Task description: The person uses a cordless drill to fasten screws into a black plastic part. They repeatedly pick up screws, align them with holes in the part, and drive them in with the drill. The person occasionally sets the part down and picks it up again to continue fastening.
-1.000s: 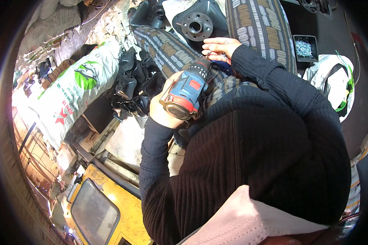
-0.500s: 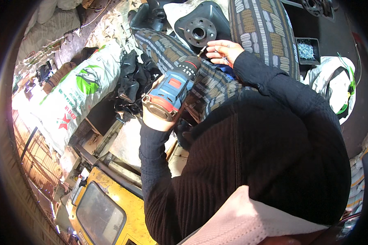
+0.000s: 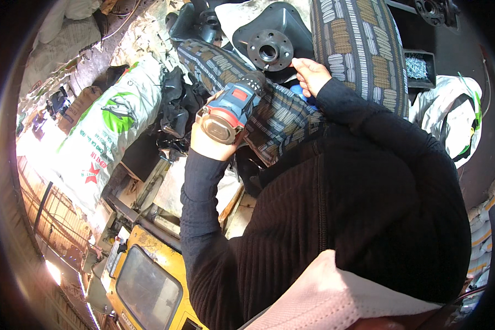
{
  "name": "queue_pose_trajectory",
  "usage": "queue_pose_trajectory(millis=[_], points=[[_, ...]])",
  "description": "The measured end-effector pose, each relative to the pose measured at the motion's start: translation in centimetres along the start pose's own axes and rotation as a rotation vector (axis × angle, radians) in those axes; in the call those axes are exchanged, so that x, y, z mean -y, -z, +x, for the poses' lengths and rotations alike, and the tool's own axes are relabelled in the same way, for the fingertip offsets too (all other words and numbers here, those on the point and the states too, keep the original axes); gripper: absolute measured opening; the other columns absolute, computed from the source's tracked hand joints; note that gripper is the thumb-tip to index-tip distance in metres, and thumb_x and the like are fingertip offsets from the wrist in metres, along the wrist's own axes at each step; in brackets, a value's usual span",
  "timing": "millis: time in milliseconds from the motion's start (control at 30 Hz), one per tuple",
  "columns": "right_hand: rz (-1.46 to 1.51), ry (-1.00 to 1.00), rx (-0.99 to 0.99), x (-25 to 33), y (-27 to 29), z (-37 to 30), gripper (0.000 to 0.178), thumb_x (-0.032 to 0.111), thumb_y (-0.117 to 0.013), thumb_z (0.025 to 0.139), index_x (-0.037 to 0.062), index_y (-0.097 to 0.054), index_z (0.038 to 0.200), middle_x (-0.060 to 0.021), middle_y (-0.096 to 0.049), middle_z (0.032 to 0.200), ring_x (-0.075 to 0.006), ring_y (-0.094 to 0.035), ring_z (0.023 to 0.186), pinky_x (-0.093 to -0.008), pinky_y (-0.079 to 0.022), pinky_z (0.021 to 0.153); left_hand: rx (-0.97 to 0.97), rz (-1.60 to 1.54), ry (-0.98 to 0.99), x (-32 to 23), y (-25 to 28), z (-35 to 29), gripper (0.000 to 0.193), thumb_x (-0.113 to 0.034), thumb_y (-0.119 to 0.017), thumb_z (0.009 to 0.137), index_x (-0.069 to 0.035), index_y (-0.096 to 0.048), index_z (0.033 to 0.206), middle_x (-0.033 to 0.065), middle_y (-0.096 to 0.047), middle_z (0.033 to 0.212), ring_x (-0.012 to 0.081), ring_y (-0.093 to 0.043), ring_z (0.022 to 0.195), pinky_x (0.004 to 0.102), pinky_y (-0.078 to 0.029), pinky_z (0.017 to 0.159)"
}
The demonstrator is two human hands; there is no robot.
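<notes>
Drill (image 3: 232,107) sat gripped in left hand (image 3: 212,144), long axis aimed up-right at round metal flange (image 3: 268,50) on black plate. Right hand (image 3: 312,74), fingers pinched at flange's right rim, lay nearer; whether it held anything could not be told.

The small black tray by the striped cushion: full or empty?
Full: the tray holds a heap of shiny silver screws.
</notes>
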State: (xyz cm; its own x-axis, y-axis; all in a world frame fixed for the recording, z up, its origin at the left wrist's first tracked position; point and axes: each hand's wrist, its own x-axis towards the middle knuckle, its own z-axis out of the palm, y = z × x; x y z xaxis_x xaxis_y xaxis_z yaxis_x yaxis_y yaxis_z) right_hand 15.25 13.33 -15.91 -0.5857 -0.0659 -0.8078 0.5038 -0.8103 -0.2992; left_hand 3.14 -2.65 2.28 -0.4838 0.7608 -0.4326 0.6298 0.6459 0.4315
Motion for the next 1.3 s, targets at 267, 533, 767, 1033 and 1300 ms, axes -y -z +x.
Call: queue_pose_trajectory(millis=[267,533,767,1033,1300], points=[[-0.069,-0.018,-0.025,0.7,-0.6,0.6,0.032,0.036,-0.052,0.092,0.0060,-0.057,0.103,0.0057,-0.037,0.059,-0.0048,-0.033,0.043,-0.0224,-0.029,0.037,0.155,0.108,-0.068,0.9,-0.1,1.8,0.042,-0.008,-0.064,0.070,-0.005,-0.056,0.110,0.0125,-0.061,0.103,0.0266,-0.059,0.098,0.0337,-0.045,0.088],[-0.166,-0.004,-0.061,1.1,-0.7,0.3,0.031,0.035,-0.049,0.092,0.0063,-0.054,0.081,0.0026,-0.040,0.058,-0.0068,-0.037,0.044,-0.0236,-0.032,0.039,0.229,0.024,0.055,1.6,-1.3,2.2,0.037,0.003,-0.056,0.073,-0.003,-0.057,0.110,0.0103,-0.061,0.106,0.0229,-0.058,0.101,0.0312,-0.044,0.088],[-0.068,0.030,-0.045,0.6,-0.7,0.5,0.029,0.036,-0.050,0.094,0.0078,-0.057,0.099,0.0048,-0.040,0.060,-0.0047,-0.036,0.046,-0.0208,-0.031,0.040,0.100,0.082,-0.062,0.3,-0.3,2.0,0.041,-0.016,-0.068,0.068,-0.008,-0.059,0.107,0.0121,-0.060,0.104,0.0318,-0.057,0.098,0.0392,-0.045,0.086],[0.279,0.000,0.365,1.0,3.0,-3.4,0.032,0.016,-0.041,0.096,-0.0012,-0.048,0.123,-0.0111,-0.059,0.098,-0.0210,-0.061,0.088,-0.0303,-0.053,0.073,-0.075,0.165,-0.144,-3.1,-1.2,-2.8,0.029,-0.015,-0.068,0.072,-0.012,-0.063,0.101,0.0086,-0.063,0.094,0.0294,-0.061,0.082,0.0393,-0.049,0.071],[0.343,-0.021,0.484,1.6,2.0,-3.6,0.037,0.021,-0.038,0.097,-0.0016,-0.044,0.127,-0.0155,-0.057,0.120,-0.0250,-0.057,0.111,-0.0295,-0.053,0.081,-0.087,0.175,-0.203,-5.4,-2.0,-5.4,0.030,-0.020,-0.067,0.073,-0.013,-0.063,0.102,0.0077,-0.063,0.099,0.0285,-0.060,0.093,0.0398,-0.047,0.084]])
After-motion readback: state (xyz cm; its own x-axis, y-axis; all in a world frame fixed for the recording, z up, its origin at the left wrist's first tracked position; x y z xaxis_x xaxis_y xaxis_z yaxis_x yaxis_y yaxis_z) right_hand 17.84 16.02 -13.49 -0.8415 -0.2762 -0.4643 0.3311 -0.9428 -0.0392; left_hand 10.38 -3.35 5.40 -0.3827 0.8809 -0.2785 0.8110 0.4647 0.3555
